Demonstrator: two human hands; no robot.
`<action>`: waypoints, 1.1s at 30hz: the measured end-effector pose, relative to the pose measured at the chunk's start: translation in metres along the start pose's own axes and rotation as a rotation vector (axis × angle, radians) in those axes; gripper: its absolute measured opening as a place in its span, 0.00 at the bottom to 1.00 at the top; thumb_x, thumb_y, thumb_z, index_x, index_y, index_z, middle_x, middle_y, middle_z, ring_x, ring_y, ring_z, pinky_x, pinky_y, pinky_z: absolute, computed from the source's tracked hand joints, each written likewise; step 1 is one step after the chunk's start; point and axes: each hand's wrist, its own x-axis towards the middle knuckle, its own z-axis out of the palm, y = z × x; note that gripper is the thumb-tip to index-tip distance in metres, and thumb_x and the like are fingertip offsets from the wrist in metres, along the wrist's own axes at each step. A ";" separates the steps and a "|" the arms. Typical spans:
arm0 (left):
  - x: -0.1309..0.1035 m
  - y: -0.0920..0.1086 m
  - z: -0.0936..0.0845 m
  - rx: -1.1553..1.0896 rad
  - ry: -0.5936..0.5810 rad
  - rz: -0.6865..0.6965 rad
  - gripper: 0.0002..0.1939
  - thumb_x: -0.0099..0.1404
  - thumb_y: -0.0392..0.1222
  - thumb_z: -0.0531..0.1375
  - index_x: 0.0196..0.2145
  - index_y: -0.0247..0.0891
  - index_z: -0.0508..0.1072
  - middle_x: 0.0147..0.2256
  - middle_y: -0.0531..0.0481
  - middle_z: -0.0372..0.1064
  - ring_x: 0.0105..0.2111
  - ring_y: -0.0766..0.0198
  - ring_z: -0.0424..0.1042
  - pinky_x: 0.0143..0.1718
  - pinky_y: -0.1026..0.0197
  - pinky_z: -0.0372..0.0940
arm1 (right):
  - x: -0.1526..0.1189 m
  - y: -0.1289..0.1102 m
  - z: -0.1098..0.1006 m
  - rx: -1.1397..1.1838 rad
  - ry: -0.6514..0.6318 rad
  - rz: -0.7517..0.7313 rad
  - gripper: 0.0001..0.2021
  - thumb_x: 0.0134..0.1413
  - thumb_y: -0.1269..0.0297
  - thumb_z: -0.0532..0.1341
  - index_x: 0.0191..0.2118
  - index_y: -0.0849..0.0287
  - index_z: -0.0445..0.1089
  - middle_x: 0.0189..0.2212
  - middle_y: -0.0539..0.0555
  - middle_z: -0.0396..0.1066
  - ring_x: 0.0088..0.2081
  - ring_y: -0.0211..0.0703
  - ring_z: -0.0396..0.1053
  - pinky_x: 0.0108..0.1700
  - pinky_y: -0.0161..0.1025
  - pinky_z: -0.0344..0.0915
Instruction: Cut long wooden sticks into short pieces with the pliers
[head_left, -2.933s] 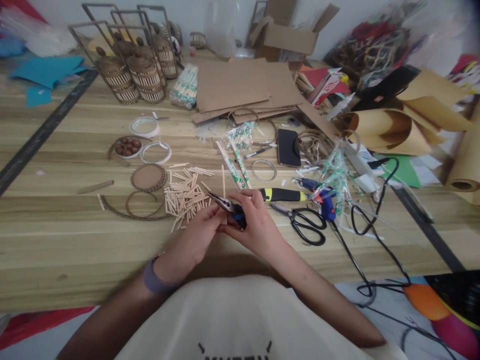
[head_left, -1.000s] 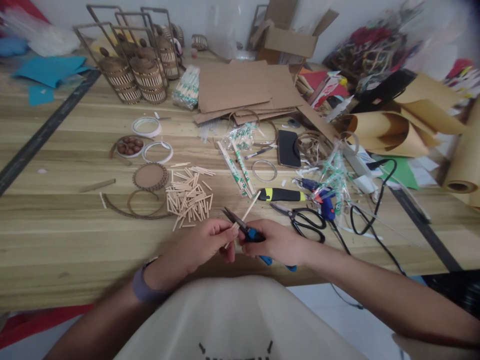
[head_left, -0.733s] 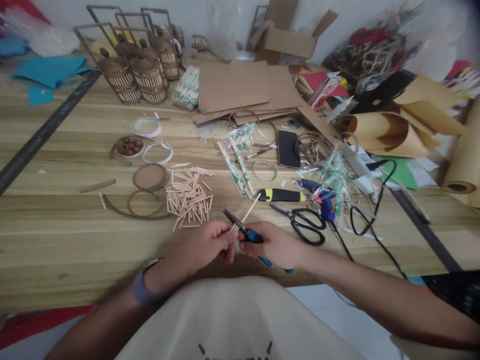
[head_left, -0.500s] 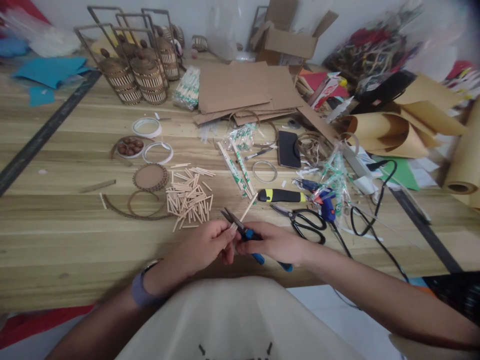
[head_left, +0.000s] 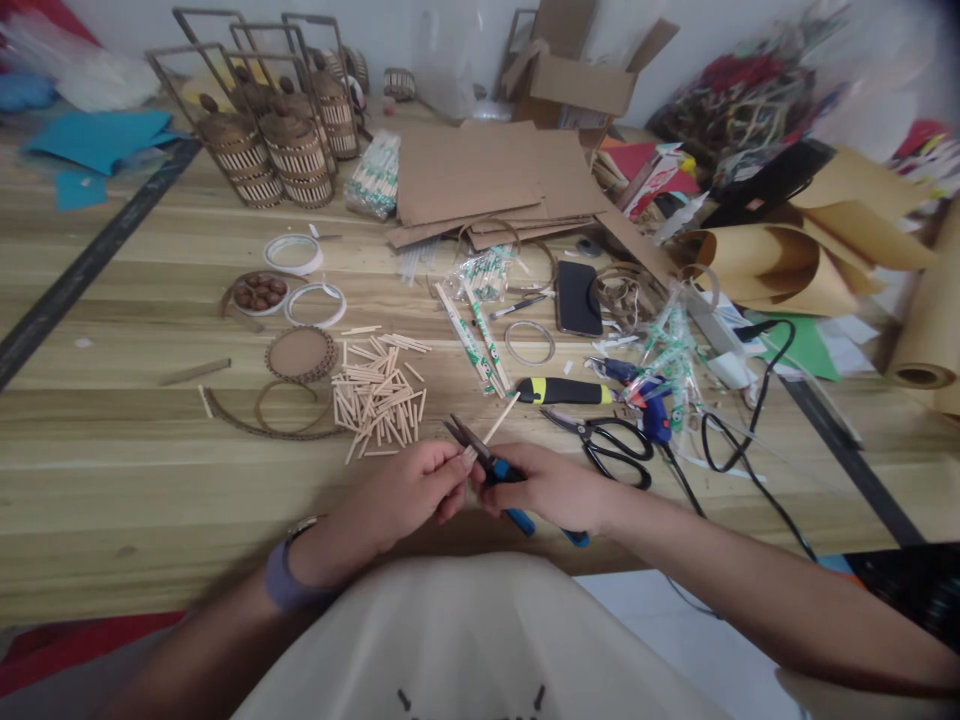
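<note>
My right hand [head_left: 544, 485] is closed round blue-handled pliers [head_left: 517, 520], whose dark jaws point up and left. A thin wooden stick [head_left: 501, 418] rises to the right from behind the jaws. My left hand [head_left: 431, 480] pinches its lower end beside the jaws; whether the jaws touch the wood I cannot tell. Just beyond the left hand lies a loose heap of short cut sticks [head_left: 379, 395]. Black-handled scissors [head_left: 611, 445] and a black and yellow utility knife [head_left: 566, 391] lie past the right hand.
A blue glue gun [head_left: 651, 405] with a black cord lies at the right. Paper-wrapped chopsticks [head_left: 471, 340], a phone [head_left: 578, 298] and cardboard sheets [head_left: 480, 180] are farther back. At the left are a round corrugated disc [head_left: 301, 354], tape rolls [head_left: 292, 254] and several lantern-like baskets [head_left: 296, 160].
Both hands stay almost in place. The pliers have shifted very slightly right and down, and the wooden stick's tip has moved a little to the right.
</note>
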 end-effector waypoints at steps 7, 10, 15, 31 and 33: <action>-0.002 0.004 0.000 0.042 -0.002 -0.029 0.19 0.70 0.54 0.48 0.28 0.40 0.66 0.19 0.59 0.59 0.20 0.67 0.56 0.25 0.63 0.52 | 0.003 0.008 0.005 -0.082 0.058 -0.039 0.05 0.42 0.67 0.58 0.29 0.56 0.62 0.20 0.44 0.60 0.23 0.37 0.59 0.27 0.34 0.57; 0.000 -0.002 -0.001 0.017 0.021 -0.021 0.19 0.70 0.54 0.49 0.27 0.40 0.65 0.19 0.59 0.59 0.20 0.66 0.57 0.26 0.62 0.52 | 0.005 0.008 0.003 -0.098 0.055 -0.082 0.05 0.45 0.66 0.59 0.31 0.56 0.62 0.23 0.46 0.62 0.26 0.38 0.61 0.30 0.35 0.59; -0.001 -0.011 -0.014 -0.022 0.121 0.049 0.20 0.71 0.56 0.48 0.32 0.39 0.68 0.19 0.59 0.60 0.22 0.65 0.60 0.29 0.62 0.54 | -0.005 0.001 -0.009 -0.260 0.050 -0.131 0.07 0.53 0.61 0.59 0.36 0.57 0.67 0.31 0.49 0.67 0.34 0.40 0.64 0.37 0.37 0.61; 0.004 -0.012 -0.004 0.913 0.307 0.092 0.14 0.73 0.38 0.48 0.34 0.37 0.71 0.31 0.42 0.77 0.33 0.52 0.76 0.31 0.58 0.58 | 0.019 0.010 0.008 -1.047 0.759 -0.327 0.06 0.63 0.62 0.58 0.39 0.59 0.66 0.35 0.60 0.74 0.36 0.53 0.72 0.35 0.42 0.63; 0.005 -0.014 -0.003 1.044 0.342 0.089 0.15 0.72 0.37 0.47 0.36 0.37 0.72 0.31 0.40 0.77 0.33 0.49 0.77 0.31 0.56 0.58 | 0.020 0.008 0.012 -1.102 0.766 -0.238 0.07 0.63 0.62 0.57 0.38 0.60 0.66 0.34 0.60 0.74 0.35 0.53 0.72 0.33 0.41 0.61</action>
